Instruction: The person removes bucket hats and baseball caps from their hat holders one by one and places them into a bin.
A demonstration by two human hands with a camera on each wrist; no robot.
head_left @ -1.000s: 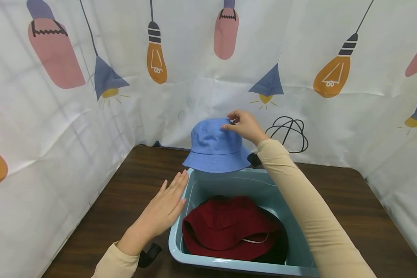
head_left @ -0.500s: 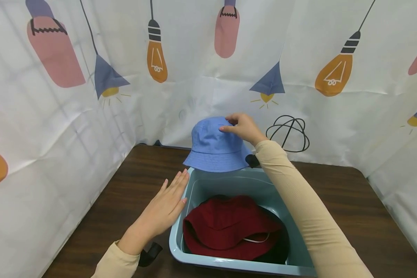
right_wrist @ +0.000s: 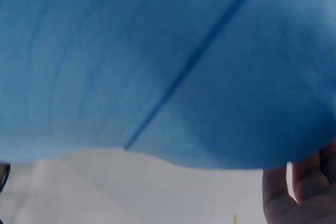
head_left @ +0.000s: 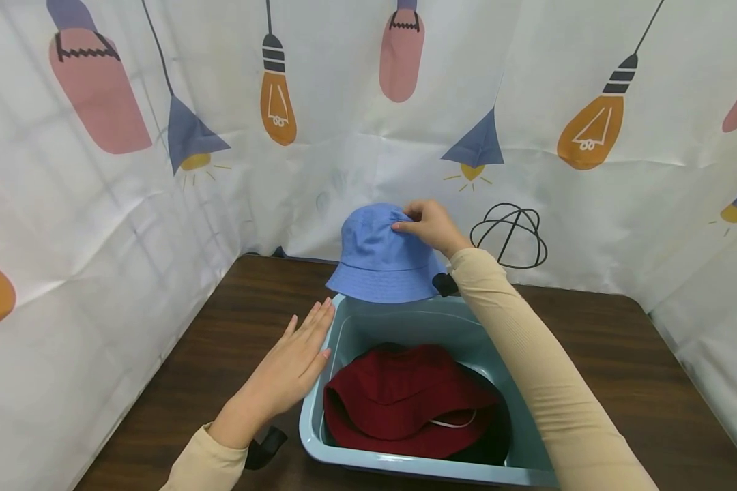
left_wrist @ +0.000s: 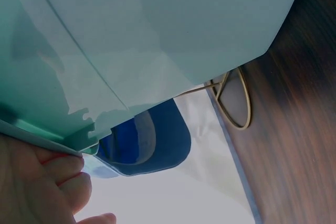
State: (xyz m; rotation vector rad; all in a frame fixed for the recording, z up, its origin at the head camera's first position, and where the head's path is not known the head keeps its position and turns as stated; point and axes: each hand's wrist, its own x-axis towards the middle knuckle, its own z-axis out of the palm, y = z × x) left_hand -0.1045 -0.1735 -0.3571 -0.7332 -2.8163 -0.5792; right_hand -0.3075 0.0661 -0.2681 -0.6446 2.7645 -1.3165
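Observation:
In the head view, my right hand (head_left: 432,226) pinches the top of a blue bucket hat's crown (head_left: 381,245), its brim hanging downward over the back rim of a light-blue plastic tub (head_left: 310,416). The right wrist view is mostly filled by the hat's blue cloth (right_wrist: 157,77), with my fingertips (right_wrist: 310,177) at its edge. My left hand (head_left: 288,365) lies with straight fingers along the tub's left rim; in the left wrist view its fingers (left_wrist: 65,174) touch that rim. Inside the tub, a dark red bucket hat (head_left: 399,402) lies over a black one (head_left: 500,429).
A black wire frame (head_left: 510,235) stands at the back right, behind my right forearm. The tub sits on a dark wood table (head_left: 221,341). A white curtain (head_left: 344,164) printed with lamps encloses the table's back and sides.
The blue hat has risen very slightly and shifted a little right, with my right hand keeping hold of its top. My left hand stays on the rim.

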